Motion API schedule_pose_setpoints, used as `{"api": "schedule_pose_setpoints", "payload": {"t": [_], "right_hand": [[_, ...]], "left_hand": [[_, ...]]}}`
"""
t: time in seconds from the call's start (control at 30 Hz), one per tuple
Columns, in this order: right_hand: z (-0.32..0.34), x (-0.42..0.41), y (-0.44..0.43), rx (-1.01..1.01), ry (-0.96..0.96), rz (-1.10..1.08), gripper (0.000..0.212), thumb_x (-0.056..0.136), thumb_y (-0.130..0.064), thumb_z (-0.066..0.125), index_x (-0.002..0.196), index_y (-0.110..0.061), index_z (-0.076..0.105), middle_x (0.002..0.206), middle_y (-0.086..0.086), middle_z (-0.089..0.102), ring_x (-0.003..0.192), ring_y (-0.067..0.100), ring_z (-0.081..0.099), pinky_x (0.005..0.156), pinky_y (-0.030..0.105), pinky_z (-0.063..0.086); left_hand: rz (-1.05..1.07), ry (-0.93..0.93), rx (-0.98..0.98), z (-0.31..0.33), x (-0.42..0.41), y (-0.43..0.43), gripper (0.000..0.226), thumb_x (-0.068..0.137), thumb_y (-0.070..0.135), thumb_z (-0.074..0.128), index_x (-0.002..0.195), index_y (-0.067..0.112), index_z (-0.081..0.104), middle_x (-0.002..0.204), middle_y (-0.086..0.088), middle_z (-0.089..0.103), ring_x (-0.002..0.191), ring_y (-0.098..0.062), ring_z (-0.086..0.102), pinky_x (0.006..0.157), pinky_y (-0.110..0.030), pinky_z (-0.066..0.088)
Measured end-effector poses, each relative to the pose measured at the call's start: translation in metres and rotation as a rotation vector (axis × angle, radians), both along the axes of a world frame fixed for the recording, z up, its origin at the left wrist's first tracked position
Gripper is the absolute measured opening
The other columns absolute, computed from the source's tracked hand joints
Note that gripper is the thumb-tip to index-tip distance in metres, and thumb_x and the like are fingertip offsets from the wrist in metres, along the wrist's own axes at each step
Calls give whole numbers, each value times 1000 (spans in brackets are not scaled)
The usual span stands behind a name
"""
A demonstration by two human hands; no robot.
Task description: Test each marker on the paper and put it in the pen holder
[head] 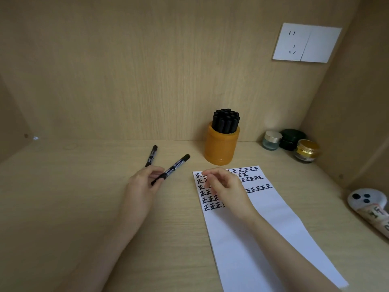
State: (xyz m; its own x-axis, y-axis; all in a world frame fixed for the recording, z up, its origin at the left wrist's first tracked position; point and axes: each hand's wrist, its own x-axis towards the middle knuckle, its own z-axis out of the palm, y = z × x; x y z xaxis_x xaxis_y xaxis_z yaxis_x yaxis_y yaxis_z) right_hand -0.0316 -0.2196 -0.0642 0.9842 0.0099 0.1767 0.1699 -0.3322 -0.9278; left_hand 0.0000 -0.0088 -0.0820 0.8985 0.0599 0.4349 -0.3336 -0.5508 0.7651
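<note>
My left hand (145,182) pinches a capped black marker (174,166) that points up and to the right. A second black marker (152,155) lies on the desk just behind that hand. My right hand (223,186) hovers with loosely curled fingers over the top of the white paper (263,228) and holds nothing. The paper bears rows of black written marks near its far end. The orange pen holder (221,148) stands behind the paper, packed with several black markers (226,121).
Three small jars (290,144) sit in the back right corner. A white device (366,200) lies at the right edge of the desk. A wall socket (305,43) is on the back panel. Wooden walls enclose the desk on three sides.
</note>
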Motion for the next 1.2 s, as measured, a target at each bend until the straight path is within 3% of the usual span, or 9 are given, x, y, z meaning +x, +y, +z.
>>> {"api": "schedule_pose_setpoints", "payload": {"t": [0.1,0.17,0.3,0.43,0.6,0.87,0.93,1.03,1.2], "right_hand": [[3,-4,3,148,107,28,35,85,-47,61,104,-18,62,71,5,60,51,9,48,47,19,37],[5,-6,5,197,136,52,36,84,-49,61,97,-14,61,62,4,56,44,11,43,42,21,32],[5,-9,3,327,92,20,19,93,-19,62,81,-4,58,48,1,48,37,9,36,39,18,28],[5,-17,-1,339,58,26,19,94,-15,60,84,2,58,48,5,47,38,9,40,40,17,31],[3,-23,-9,324,42,40,24,95,-18,57,78,0,56,50,6,48,44,10,42,44,17,33],[-3,-31,-18,380,24,121,31,91,-30,54,72,-6,50,52,6,47,46,12,39,46,17,33],[-5,-32,-17,405,14,120,31,90,-31,53,69,-8,49,51,5,46,45,12,38,46,18,32],[-6,-34,-15,414,-6,118,33,90,-31,51,68,-7,47,49,3,44,44,11,37,46,17,31],[-7,-36,-16,355,-20,113,38,98,-27,50,70,-1,51,48,1,45,45,9,39,48,14,33]], "left_hand": [[-187,82,-256,14,-20,-16,28,81,-3,67,98,18,64,97,7,68,87,6,63,80,-4,45],[-323,157,-305,17,-32,-27,29,82,-3,65,101,19,63,99,7,68,91,1,64,81,-7,46],[-448,215,-169,7,-44,-49,27,89,6,59,109,24,57,107,9,65,98,2,61,89,-14,45],[-492,221,-33,2,-45,-67,9,97,20,47,102,23,54,89,10,63,77,-2,59,78,-28,49],[-492,169,75,8,-49,-82,19,101,24,35,93,14,48,81,2,59,73,-16,53,74,-41,42],[-545,207,6,10,-53,-88,23,99,30,42,79,20,49,62,18,59,55,-8,43,60,-35,38],[-612,235,-87,11,-53,-88,25,99,25,44,76,18,51,66,15,64,55,-5,44,59,-33,37],[-679,264,-184,15,-55,-88,27,99,17,44,75,10,53,68,7,66,51,1,43,56,-18,32],[-738,307,-266,16,-54,-85,23,98,18,46,79,8,56,74,-1,70,45,-3,37,49,-17,30]]}}
